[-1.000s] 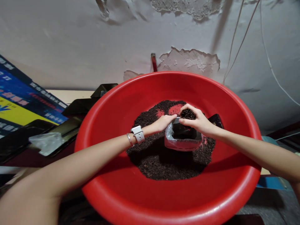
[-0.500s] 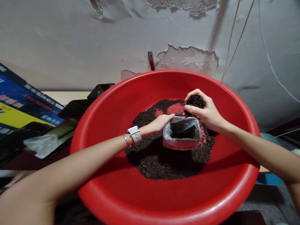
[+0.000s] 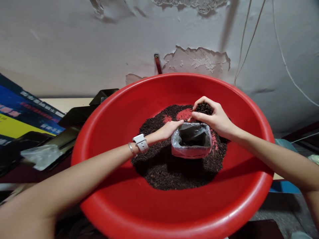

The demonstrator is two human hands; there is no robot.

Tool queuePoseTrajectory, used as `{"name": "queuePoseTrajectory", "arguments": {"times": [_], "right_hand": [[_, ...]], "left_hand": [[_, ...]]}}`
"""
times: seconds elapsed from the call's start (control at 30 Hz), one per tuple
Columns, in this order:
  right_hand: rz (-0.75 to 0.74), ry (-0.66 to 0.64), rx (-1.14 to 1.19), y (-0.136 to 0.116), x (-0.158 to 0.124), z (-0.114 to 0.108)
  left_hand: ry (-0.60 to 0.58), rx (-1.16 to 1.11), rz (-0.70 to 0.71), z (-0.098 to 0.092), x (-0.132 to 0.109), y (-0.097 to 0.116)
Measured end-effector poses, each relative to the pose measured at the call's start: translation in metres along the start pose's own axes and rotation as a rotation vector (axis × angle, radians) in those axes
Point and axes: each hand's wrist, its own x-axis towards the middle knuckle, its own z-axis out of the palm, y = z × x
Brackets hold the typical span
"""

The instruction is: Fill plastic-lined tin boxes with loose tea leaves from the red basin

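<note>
A large red basin [image 3: 99, 152] holds a spread of dark, loose bits [image 3: 169, 176] that look like tea leaves. In its middle an open bag [image 3: 191, 152] with a clear, crinkled plastic lining stands mouth up, with some dark contents low inside. My left hand [image 3: 169, 129], wearing a white watch at the wrist, grips the bag's back left rim; most of its fingers are hidden behind the bag. Just beyond the bag's back right corner, my right hand [image 3: 216, 119] is curled around a heap of the dark tea leaves, thumb toward the bag.
Behind the basin rises a white wall [image 3: 74, 43] with peeling plaster and hanging cords [image 3: 245, 43]. At left are a blue and yellow printed box [image 3: 27, 109], black trays [image 3: 77, 116] and a clear plastic bag [image 3: 42, 156]. A blue surface [image 3: 284, 187] shows at right.
My right hand has turned slightly and moved a little left and toward the bag, so less of the dark heap shows. My left hand keeps its hold on the rim. The view has shifted slightly.
</note>
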Motion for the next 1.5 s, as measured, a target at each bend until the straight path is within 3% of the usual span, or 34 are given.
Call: {"name": "queuePoseTrajectory", "arguments": {"times": [0.2, 0.37, 0.57, 0.67, 0.87, 0.97, 1.27, 1.5], "right_hand": [[-0.026, -0.022, -0.047, 0.005, 0.001, 0.001], [0.023, -0.105, -0.077, 0.006, 0.002, 0.004], [0.072, -0.164, -0.068, 0.011, 0.005, 0.004], [0.073, -0.16, -0.07, 0.012, 0.006, 0.004], [0.066, -0.099, -0.054, 0.012, 0.007, 0.002], [0.071, -0.06, -0.016, 0.013, 0.008, 0.001], [0.112, -0.006, -0.042, 0.013, 0.009, 0.0], [0.159, 0.007, -0.073, 0.022, 0.012, -0.001]], "left_hand": [[0.018, -0.037, -0.078, 0.0, 0.0, 0.004], [0.004, -0.01, -0.027, -0.001, -0.003, 0.012], [-0.115, -0.049, -0.014, -0.01, -0.005, 0.02], [-0.116, 0.1, -0.092, -0.016, -0.005, 0.026], [-0.044, 0.576, -0.104, -0.025, -0.007, 0.051], [0.0, 0.628, -0.205, -0.032, -0.008, 0.054], [0.128, 0.8, -0.521, -0.063, -0.004, 0.034], [0.048, 1.024, -0.722, -0.073, -0.007, 0.041]]}}
